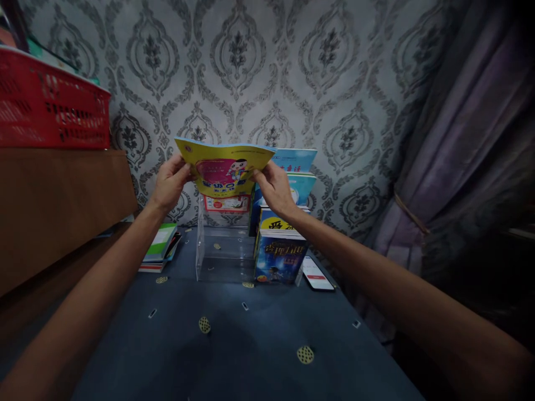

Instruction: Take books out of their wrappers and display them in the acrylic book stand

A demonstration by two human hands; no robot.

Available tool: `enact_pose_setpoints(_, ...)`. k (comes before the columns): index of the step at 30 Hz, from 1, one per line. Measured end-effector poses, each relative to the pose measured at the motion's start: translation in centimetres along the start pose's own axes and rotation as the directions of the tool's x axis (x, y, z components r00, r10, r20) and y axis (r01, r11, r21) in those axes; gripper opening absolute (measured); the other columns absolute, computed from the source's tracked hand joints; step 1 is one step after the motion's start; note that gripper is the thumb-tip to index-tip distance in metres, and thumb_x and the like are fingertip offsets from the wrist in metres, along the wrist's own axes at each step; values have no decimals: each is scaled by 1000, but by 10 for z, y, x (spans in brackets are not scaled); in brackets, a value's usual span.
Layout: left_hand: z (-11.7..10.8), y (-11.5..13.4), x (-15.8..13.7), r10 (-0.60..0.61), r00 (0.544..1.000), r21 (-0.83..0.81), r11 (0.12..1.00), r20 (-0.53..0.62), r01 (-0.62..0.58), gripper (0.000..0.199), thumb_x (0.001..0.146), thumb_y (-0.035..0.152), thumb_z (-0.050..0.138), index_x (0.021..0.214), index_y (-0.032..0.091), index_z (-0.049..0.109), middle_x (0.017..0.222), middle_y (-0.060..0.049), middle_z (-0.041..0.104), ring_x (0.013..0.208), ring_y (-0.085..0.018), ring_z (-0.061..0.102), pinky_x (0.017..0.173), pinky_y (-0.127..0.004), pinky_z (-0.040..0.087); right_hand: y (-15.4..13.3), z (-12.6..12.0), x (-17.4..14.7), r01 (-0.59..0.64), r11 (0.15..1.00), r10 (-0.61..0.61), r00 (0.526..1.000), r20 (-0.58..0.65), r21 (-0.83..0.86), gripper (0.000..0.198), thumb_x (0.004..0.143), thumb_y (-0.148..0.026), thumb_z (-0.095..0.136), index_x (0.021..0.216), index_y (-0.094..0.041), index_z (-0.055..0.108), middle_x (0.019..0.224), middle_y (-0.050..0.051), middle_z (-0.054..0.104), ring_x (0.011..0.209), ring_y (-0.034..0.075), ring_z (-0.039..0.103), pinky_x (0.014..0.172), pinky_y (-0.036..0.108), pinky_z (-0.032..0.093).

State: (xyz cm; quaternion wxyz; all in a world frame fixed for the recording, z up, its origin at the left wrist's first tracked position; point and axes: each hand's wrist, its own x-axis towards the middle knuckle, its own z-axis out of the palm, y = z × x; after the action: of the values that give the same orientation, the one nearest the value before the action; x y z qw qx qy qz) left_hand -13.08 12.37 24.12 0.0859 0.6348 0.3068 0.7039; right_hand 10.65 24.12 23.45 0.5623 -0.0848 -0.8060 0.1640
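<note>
A yellow book [217, 167] with a cartoon child on its cover is held up between my two hands. My left hand [170, 181] grips its left edge, thumb in front. On the right edge, my right hand [273, 186] pinches it the same way. The book is above the left part of a clear tiered rack [200, 250]; a red-and-white cover [228, 204] shows just below it. Blue books [297, 160] stand at the rack's back right, partly behind my right hand. A dark blue book [279, 259] stands at the front right, before a yellow-and-black one [276, 223].
A phone [318, 274] lies right of the rack. Several books [161, 248] are stacked to its left on the dark blue tablecloth [234, 356]. A red basket [54, 100] sits on a wooden cabinet [62, 206] at the left. A curtain [418, 184] hangs at the right.
</note>
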Motion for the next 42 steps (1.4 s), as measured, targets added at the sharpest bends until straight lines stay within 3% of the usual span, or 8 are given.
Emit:
enact_pose_setpoints(6, -1, -3, -4, -7, 1000, -16, 1000, 2, 7, 35, 74, 41, 79, 102, 23, 70, 104, -4, 76, 89, -18, 70, 75, -28, 56, 6, 4, -2, 11, 1000, -12, 999, -52, -22, 37, 97, -49, 48, 116, -22, 64, 95, 6, 67, 92, 24, 61, 87, 40, 51)
enact_pose_setpoints(12, 1, -9, -1, 21, 1000, 62, 998, 11, -22, 46, 62, 37, 88, 101, 18, 70, 100, -5, 76, 97, -22, 70, 88, -34, 56, 9, 4, -1, 27, 1000, -28, 998, -60, -10, 38, 97, -50, 49, 117, -21, 65, 96, 7, 69, 92, 25, 62, 87, 42, 53)
enact_pose_setpoints(22, 8, -18, 11, 71, 995, 92, 994, -64, -65, 43, 64, 38, 87, 98, 18, 70, 102, -5, 78, 96, -23, 72, 82, -33, 59, 8, -1, 9, 28, 1000, -28, 998, -51, 1, 43, 97, -58, 48, 113, -22, 67, 98, 7, 69, 93, 24, 62, 87, 42, 55)
enact_pose_setpoints(35, 6, -23, 15, 58, 996, 104, 993, -72, -51, 41, 65, 38, 87, 97, 19, 70, 95, -4, 77, 89, -22, 72, 75, -30, 58, 8, 0, 13, 36, 999, -36, 997, -74, -8, 42, 97, -56, 48, 114, -22, 67, 97, 6, 70, 97, 25, 63, 91, 44, 54)
enact_pose_setpoints(42, 3, -29, 16, 100, 993, 101, 991, -68, -93, 40, 67, 37, 86, 100, 19, 70, 101, -5, 77, 88, -20, 71, 75, -29, 58, 8, 1, 12, 25, 999, -26, 997, -77, -22, 43, 97, -58, 48, 113, -23, 67, 96, 6, 69, 95, 26, 63, 85, 40, 55)
